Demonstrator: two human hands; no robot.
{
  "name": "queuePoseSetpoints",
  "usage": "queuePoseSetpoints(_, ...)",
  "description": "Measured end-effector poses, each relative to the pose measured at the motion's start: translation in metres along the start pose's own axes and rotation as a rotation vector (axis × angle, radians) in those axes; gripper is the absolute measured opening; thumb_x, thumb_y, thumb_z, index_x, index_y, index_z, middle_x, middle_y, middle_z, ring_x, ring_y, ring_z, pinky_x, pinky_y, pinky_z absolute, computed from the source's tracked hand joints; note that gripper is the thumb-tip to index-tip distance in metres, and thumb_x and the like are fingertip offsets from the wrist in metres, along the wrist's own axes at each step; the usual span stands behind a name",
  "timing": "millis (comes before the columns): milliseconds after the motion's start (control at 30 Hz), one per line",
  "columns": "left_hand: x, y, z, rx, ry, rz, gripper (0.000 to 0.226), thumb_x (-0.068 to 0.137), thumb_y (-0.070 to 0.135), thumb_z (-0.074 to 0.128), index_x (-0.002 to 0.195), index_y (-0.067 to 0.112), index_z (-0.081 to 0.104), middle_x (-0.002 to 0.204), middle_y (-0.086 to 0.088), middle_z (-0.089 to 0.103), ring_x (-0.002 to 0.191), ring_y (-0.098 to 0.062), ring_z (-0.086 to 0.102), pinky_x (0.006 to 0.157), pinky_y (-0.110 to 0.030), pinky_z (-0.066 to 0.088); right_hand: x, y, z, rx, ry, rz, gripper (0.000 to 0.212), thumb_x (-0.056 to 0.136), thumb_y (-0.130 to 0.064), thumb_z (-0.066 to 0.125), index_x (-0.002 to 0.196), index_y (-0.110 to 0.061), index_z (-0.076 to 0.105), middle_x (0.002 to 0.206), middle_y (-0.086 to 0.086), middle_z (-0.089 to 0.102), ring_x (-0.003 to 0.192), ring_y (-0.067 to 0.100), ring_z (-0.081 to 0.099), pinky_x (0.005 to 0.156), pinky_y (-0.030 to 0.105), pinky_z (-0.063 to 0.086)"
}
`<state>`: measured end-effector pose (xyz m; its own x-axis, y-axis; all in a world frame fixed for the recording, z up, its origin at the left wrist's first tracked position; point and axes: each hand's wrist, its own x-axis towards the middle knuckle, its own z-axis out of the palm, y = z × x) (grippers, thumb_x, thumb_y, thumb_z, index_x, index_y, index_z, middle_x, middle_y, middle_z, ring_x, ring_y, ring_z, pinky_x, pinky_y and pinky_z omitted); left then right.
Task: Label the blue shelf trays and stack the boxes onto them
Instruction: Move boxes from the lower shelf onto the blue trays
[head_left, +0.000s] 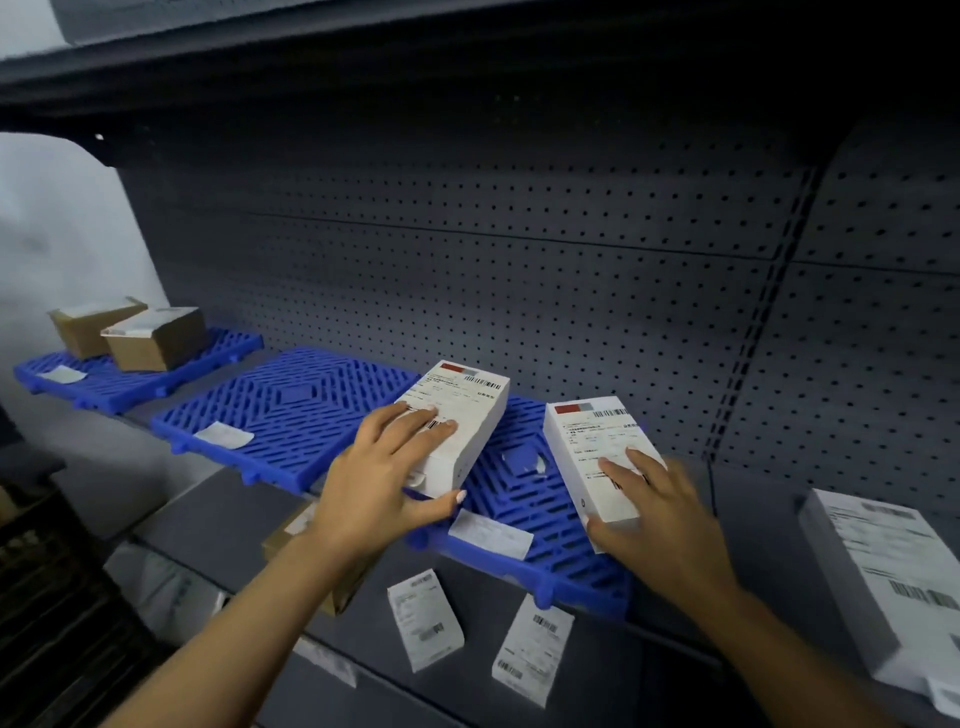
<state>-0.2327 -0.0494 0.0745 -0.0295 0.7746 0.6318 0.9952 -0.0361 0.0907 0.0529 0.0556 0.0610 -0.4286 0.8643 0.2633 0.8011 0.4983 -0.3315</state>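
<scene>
Stacking step in hand: two boxes going onto the right-hand blue slatted plastic shelf tray (524, 551), which sits on the grey metal shelf (753, 551) below the dark pegboard back wall (519, 249). Left hand (379, 488) grips a white rectangular carton with a printed barcode label (460, 415), fingers flat across its top, thumb curled under the near end; carton is tilted over the tray's left edge, whether it touches the tray I cannot tell. Right hand (660, 525) holds a second white labelled carton (592, 452) near the tray's right edge, fingers spread on top, thumb at its near left corner. This tray already has a white paper label strip (491, 533) on its front edge. Middle blue tray (291, 410) is labelled and bare; far-left blue tray (119, 384) carries two brown cardboard boxes (135, 332). Two loose white printed slips (480, 636) lie on the shelf's front edge, and a large white labelled box (883, 582) waits at the shelf's right end. Next move, as I judge it: lower both cartons flat, square them side by side, release, then fetch the large box.
</scene>
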Motion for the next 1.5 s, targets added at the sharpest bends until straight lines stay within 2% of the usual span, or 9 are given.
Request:
queuePoseSetpoints(233,0.031,-0.036,0.053,-0.116,-0.076,0.103,0.068,0.074,0.069,0.055,0.132,0.033,0.051,0.135,0.010,0.052,0.128,-0.018,0.039,0.065,-0.042,0.059,0.018,-0.010,0.024,-0.031,-0.016,0.116,0.069,0.082,-0.067,0.048,0.143,-0.042,0.027,0.156,-0.015,0.012,0.143,0.015,0.004,0.108,0.040,0.034)
queuePoseSetpoints(400,0.040,-0.056,0.076,-0.225,-0.113,0.119,0.069,0.072,0.070,0.054,0.130,0.031,0.054,0.132,0.010,0.053,0.126,-0.017,0.038,0.065,-0.039,0.059,0.023,-0.014,0.035,-0.063,0.081,0.128,0.071,0.073,-0.069,0.046,0.135,-0.035,0.047,0.149,-0.008,0.036,0.136,0.021,0.028,0.097,0.046,0.047)
queuePoseSetpoints(500,0.041,-0.063,0.089,-0.217,-0.171,0.167,0.075,0.072,0.071,0.053,0.134,0.029,0.050,0.134,0.008,0.050,0.125,-0.020,0.036,0.074,-0.041,0.057,0.023,-0.010,0.038,-0.066,0.105,0.107,0.072,0.070,-0.068,0.045,0.133,-0.033,0.051,0.144,-0.004,0.043,0.131,0.027,0.037,0.097,0.051,0.044)
queuePoseSetpoints(633,0.043,-0.065,0.097,-0.183,-0.206,0.178,0.078,0.071,0.072,0.048,0.134,0.026,0.049,0.133,0.006,0.048,0.123,-0.021,0.036,0.081,-0.042,0.054,0.021,-0.013,0.037,-0.106,0.094,0.128,0.074,0.071,-0.071,0.037,0.137,-0.038,0.044,0.148,-0.007,0.037,0.140,0.026,0.023,0.111,0.052,0.020)
queuePoseSetpoints(800,0.045,-0.066,0.100,-0.221,-0.210,0.200,0.077,0.070,0.072,0.046,0.132,0.026,0.049,0.131,0.004,0.051,0.121,-0.024,0.040,0.080,-0.044,0.054,0.019,-0.021,0.038,-0.157,0.063,0.195,0.075,0.072,-0.070,0.028,0.140,-0.040,0.036,0.153,-0.011,0.027,0.145,0.019,0.007,0.115,0.056,-0.002)
queuePoseSetpoints(1033,0.050,-0.064,0.087,-0.114,-0.233,0.232,0.079,0.073,0.078,0.037,0.129,0.025,0.055,0.127,0.001,0.057,0.116,-0.028,0.049,0.094,-0.056,0.041,0.019,-0.028,0.034,-0.192,-0.008,0.231,0.079,0.072,-0.072,0.018,0.145,-0.042,0.023,0.157,-0.009,0.015,0.146,0.018,0.001,0.115,0.057,-0.003)
queuePoseSetpoints(1200,0.056,-0.042,0.063,-0.189,-0.198,0.260,0.084,0.079,0.071,0.034,0.145,0.020,0.033,0.129,0.000,0.055,0.118,-0.023,0.049,0.104,-0.049,0.034,0.002,-0.029,0.028,-0.157,0.082,0.182,0.074,0.078,-0.080,0.013,0.145,-0.051,-0.001,0.158,-0.011,-0.011,0.144,0.012,-0.016,0.116,0.046,-0.009)
queuePoseSetpoints(1333,0.058,-0.002,0.040,-0.266,-0.133,0.373,0.076,0.085,0.062,0.039,0.146,0.017,0.032,0.131,-0.003,0.054,0.119,-0.023,0.049,0.101,-0.042,0.042,-0.026,-0.025,0.001,-0.118,0.220,0.145,0.070,0.085,-0.074,0.016,0.147,-0.044,0.007,0.158,-0.011,-0.004,0.144,0.007,-0.013,0.117,0.036,-0.006)
queuePoseSetpoints(1500,0.049,0.083,0.022,-0.367,-0.136,0.423,0.073,0.083,0.058,0.041,0.143,0.016,0.038,0.136,-0.003,0.052,0.122,-0.023,0.049,0.103,-0.033,0.035,-0.091,0.007,-0.034,-0.140,0.278,0.157,0.066,0.090,-0.068,0.020,0.149,-0.037,0.018,0.159,-0.005,0.008,0.146,0.010,-0.001,0.119,0.036,0.010)
